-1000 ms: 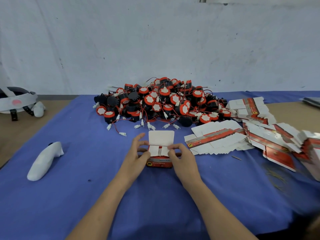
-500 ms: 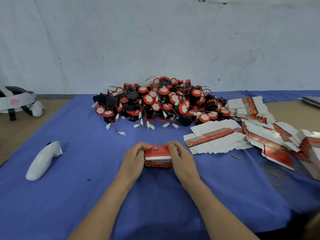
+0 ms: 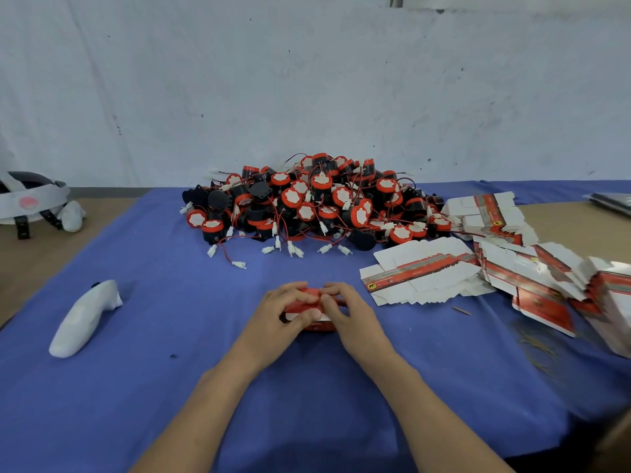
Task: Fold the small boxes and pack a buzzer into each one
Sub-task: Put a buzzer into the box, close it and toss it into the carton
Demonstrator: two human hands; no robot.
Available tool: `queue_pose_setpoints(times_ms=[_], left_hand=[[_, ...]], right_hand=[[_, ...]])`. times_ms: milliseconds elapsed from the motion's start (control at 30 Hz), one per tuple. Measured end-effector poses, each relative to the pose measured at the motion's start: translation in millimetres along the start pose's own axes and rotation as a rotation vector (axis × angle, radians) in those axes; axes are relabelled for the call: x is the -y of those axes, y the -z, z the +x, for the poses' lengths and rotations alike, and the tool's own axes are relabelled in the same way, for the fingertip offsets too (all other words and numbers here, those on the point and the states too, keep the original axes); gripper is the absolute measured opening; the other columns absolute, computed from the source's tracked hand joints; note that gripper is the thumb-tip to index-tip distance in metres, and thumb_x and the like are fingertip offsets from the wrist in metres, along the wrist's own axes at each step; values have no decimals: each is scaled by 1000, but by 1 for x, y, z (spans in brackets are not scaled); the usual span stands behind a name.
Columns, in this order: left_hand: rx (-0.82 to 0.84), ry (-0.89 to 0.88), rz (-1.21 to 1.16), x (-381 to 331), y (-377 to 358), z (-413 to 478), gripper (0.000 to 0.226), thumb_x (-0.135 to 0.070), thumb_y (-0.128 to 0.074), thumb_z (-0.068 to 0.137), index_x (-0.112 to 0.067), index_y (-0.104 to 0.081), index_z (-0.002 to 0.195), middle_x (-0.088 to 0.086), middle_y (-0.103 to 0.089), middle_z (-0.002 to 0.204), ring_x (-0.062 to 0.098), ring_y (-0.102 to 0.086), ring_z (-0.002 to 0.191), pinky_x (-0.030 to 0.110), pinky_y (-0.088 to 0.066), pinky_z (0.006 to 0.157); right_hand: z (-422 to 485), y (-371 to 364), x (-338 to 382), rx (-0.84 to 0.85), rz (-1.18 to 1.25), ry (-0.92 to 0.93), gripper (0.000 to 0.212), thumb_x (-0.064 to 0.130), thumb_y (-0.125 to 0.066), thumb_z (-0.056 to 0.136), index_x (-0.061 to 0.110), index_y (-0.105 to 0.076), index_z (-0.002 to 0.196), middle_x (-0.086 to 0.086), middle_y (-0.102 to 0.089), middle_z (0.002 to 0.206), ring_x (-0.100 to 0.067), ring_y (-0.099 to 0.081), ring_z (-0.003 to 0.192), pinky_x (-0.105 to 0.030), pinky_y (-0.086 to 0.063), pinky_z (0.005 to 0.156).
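A small red and white box [image 3: 309, 303] sits on the blue cloth [image 3: 205, 387] in the middle of the table. My left hand [image 3: 286, 312] grips its left side, fingers curled over the top. My right hand [image 3: 345, 310] grips its right side, fingers also over the top. Both hands cover most of the box. Behind it lies a big pile of black and red buzzers [image 3: 307, 203] with red wires and white plugs. Flat unfolded boxes [image 3: 423, 273] lie to the right in fanned stacks.
A white handheld controller [image 3: 83, 320] lies on the cloth at the left. A headset with a strap [image 3: 30, 203] rests on the brown table at the far left. More flat box stacks [image 3: 580, 295] fill the right edge. A white wall stands behind.
The box's white top flap, upright a second ago, has been folded down and the box closed. Both hands have moved over the top of the box and now cover it.
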State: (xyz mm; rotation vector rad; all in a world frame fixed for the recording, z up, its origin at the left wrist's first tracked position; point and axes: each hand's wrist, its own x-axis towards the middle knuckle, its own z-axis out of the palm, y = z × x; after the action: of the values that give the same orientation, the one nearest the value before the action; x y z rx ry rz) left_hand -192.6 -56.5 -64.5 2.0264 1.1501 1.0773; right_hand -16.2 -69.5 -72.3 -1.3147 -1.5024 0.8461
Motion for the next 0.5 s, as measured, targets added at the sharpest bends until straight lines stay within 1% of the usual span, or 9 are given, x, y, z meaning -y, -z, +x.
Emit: queue_pose_setpoints(times_ms=[67, 133, 167, 233, 300, 367, 400, 433, 500], left_hand=[[19, -2, 7, 1, 0, 0, 32, -55, -63, 80, -43, -66, 109, -27, -48, 133, -11, -36, 125, 10, -30, 99], [9, -13, 33, 3, -2, -1, 21, -49, -65, 86, -49, -63, 106, -33, -46, 132, -14, -35, 124, 9, -30, 97], [-2, -24, 55, 5, -2, -1, 19, -45, -66, 88, -52, -61, 105, -35, -45, 131, -14, -35, 124, 9, -30, 96], [-18, -42, 104, 7, -4, -1, 16, -45, -65, 89, -52, -59, 103, -40, -43, 129, -11, -37, 124, 11, -32, 96], [-20, -57, 146, 9, -4, -2, 15, -47, -62, 91, -52, -58, 104, -41, -41, 129, -6, -38, 125, 17, -36, 96], [-16, -75, 163, 10, -4, -3, 16, -45, -60, 94, -54, -56, 106, -40, -40, 131, -4, -37, 128, 21, -38, 98], [-13, -82, 163, 10, -4, -4, 18, -43, -59, 95, -55, -54, 107, -39, -41, 133, -4, -36, 130, 22, -38, 99], [-9, -89, 164, 9, -3, -4, 20, -41, -58, 96, -56, -53, 108, -36, -41, 135, -4, -36, 131, 22, -38, 101], [-4, -108, 188, 8, -4, -6, 20, -43, -53, 98, -54, -54, 115, -30, -44, 138, -1, -37, 132, 22, -38, 102]], right_hand=[[0, 8, 0, 96, 64, 3, 18, 38, -57, 102, 38, -62, 119, 27, -51, 135, -1, -53, 124, -15, -49, 91], [-2, 13, -3, 146, 89, 20, 29, 38, -61, 100, 35, -60, 129, 28, -47, 140, 2, -50, 129, -10, -46, 93], [-3, 13, -4, 152, 84, 34, 30, 36, -62, 100, 37, -59, 129, 30, -45, 142, 6, -49, 129, -9, -45, 95], [-4, 12, -6, 155, 61, 68, 25, 30, -62, 100, 43, -61, 121, 30, -41, 145, 17, -45, 126, -7, -42, 96], [-6, 10, -8, 141, 29, 84, 24, 27, -61, 100, 38, -62, 121, 31, -41, 144, 20, -43, 125, -9, -42, 100], [-7, 8, -10, 102, -39, 108, 29, 27, -59, 102, 27, -60, 131, 27, -44, 143, 14, -45, 127, -17, -43, 106], [-8, 8, -10, 81, -86, 121, 33, 29, -57, 103, 24, -58, 136, 25, -46, 142, 9, -46, 128, -22, -43, 108], [-9, 8, -9, 64, -118, 133, 35, 31, -55, 104, 25, -55, 138, 25, -48, 141, 6, -47, 128, -24, -44, 108], [-11, 10, -7, 42, -116, 140, 29, 36, -52, 104, 35, -56, 133, 27, -52, 136, 6, -48, 127, -20, -44, 104]])
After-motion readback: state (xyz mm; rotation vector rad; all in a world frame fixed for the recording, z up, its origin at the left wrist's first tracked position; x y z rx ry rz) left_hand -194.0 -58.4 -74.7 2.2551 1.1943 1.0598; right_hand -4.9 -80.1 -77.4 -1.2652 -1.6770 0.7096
